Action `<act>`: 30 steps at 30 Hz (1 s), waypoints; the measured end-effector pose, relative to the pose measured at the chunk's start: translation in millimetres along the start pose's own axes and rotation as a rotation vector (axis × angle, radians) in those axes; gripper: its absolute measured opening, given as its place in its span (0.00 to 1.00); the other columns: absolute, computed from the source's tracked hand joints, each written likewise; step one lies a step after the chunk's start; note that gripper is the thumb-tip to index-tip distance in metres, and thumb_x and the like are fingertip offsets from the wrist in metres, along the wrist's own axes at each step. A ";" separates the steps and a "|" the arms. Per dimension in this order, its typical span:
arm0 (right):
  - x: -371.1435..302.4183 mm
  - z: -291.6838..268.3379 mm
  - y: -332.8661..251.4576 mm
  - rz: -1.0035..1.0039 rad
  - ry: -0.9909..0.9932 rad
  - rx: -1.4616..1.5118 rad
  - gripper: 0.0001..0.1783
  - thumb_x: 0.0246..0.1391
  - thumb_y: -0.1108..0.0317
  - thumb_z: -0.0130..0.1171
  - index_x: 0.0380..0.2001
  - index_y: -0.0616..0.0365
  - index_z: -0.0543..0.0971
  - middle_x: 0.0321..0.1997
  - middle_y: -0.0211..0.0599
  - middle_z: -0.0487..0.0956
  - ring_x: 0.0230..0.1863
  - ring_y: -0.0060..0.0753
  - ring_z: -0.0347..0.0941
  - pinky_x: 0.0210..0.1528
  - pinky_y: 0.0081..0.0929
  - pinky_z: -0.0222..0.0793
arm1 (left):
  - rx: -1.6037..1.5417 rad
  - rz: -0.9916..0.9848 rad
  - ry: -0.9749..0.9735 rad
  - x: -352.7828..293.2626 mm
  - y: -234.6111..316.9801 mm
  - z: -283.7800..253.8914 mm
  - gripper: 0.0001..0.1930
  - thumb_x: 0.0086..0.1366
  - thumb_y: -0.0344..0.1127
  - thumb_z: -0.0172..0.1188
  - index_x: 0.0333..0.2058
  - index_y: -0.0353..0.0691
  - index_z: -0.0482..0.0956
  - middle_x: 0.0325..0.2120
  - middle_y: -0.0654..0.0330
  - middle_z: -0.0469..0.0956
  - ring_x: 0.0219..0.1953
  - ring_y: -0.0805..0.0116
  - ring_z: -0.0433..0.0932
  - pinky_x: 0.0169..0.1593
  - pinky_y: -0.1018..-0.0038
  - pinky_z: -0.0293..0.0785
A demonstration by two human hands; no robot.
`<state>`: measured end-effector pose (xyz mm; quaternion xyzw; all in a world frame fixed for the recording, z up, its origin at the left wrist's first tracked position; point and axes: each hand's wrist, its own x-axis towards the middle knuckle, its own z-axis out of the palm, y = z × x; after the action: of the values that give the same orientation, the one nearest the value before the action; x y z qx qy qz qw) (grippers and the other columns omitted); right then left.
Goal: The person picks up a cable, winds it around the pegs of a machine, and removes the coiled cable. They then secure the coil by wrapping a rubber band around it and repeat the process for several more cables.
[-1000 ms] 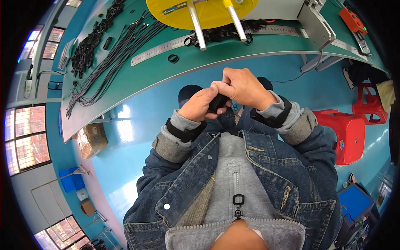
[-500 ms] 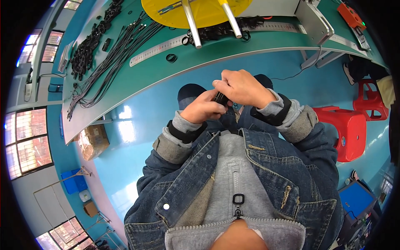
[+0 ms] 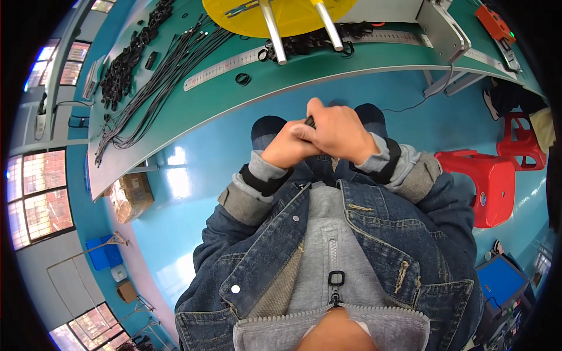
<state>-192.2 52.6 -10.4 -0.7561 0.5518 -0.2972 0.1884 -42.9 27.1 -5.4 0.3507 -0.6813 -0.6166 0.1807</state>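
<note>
My left hand [image 3: 287,146] and my right hand [image 3: 342,131] are closed together above my lap, in front of the table edge. Between them they grip a small black cable bundle [image 3: 310,121]. Only a short dark end shows at the top of the fingers; the rest is covered by both hands. The right hand lies over the left, its knuckles up. Straight black cables [image 3: 146,93] are spread along the left of the green table [image 3: 193,111]. A heap of black coiled cables [image 3: 126,70] lies beyond them.
A steel ruler [image 3: 225,67] and a small black ring [image 3: 243,79] lie near the table edge. Two metal posts [image 3: 274,35] stick out under a yellow disc [image 3: 252,20]. Red stools [image 3: 492,187] stand at right, a cardboard box [image 3: 132,196] on the floor at left.
The right hand has closed down over the left, covering most of the black cable bundle, which showed more before. The view has shifted very slightly.
</note>
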 end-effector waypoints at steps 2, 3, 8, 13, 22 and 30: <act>2.4 -3.5 11.7 0.000 -0.010 0.054 0.18 0.49 0.55 0.55 0.26 0.62 0.71 0.24 0.49 0.74 0.25 0.42 0.73 0.25 0.32 0.66 | -0.487 -0.158 -0.146 -2.4 -0.3 -15.1 0.15 0.52 0.37 0.62 0.35 0.34 0.73 0.27 0.60 0.74 0.28 0.73 0.72 0.31 0.77 0.70; 3.6 -13.8 15.2 0.113 0.006 0.290 0.19 0.48 0.55 0.57 0.29 0.62 0.71 0.27 0.48 0.74 0.27 0.42 0.73 0.27 0.32 0.67 | -0.733 -0.232 -0.213 -4.1 -2.4 -20.8 0.18 0.54 0.43 0.61 0.36 0.35 0.73 0.26 0.59 0.74 0.27 0.72 0.72 0.30 0.76 0.70; 8.6 -31.8 3.9 0.157 0.019 0.571 0.33 0.37 0.53 0.66 0.43 0.63 0.68 0.38 0.48 0.74 0.37 0.44 0.72 0.38 0.33 0.67 | -1.260 -0.178 -0.280 -5.3 -16.3 -29.4 0.29 0.58 0.60 0.52 0.37 0.34 0.72 0.25 0.58 0.73 0.25 0.67 0.72 0.29 0.73 0.70; 15.6 -16.3 -10.1 -0.380 0.159 0.108 0.51 0.24 0.53 0.73 0.52 0.66 0.62 0.47 0.49 0.70 0.48 0.49 0.67 0.51 0.36 0.62 | -1.166 -0.152 -0.112 -4.1 -21.9 -26.1 0.33 0.58 0.65 0.45 0.40 0.35 0.71 0.28 0.58 0.73 0.28 0.64 0.73 0.31 0.71 0.72; 18.2 21.1 -21.4 -0.301 0.045 0.154 0.50 0.26 0.54 0.70 0.53 0.65 0.60 0.49 0.47 0.68 0.55 0.47 0.62 0.57 0.42 0.55 | -0.957 -0.164 0.203 -4.3 -15.6 -20.5 0.27 0.62 0.60 0.43 0.41 0.40 0.72 0.34 0.61 0.76 0.33 0.73 0.75 0.34 0.78 0.74; 21.0 20.5 -14.8 -0.325 0.009 -0.095 0.46 0.27 0.54 0.68 0.51 0.62 0.62 0.48 0.47 0.69 0.56 0.45 0.62 0.57 0.55 0.50 | -1.013 -0.172 0.159 -4.2 -16.8 -19.3 0.28 0.62 0.60 0.43 0.44 0.40 0.70 0.36 0.60 0.75 0.38 0.71 0.76 0.39 0.75 0.75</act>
<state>-163.5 36.6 -11.6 -0.8421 0.4365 -0.3009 0.0994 -22.6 16.4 -17.4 0.3199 -0.2504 -0.8530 0.3277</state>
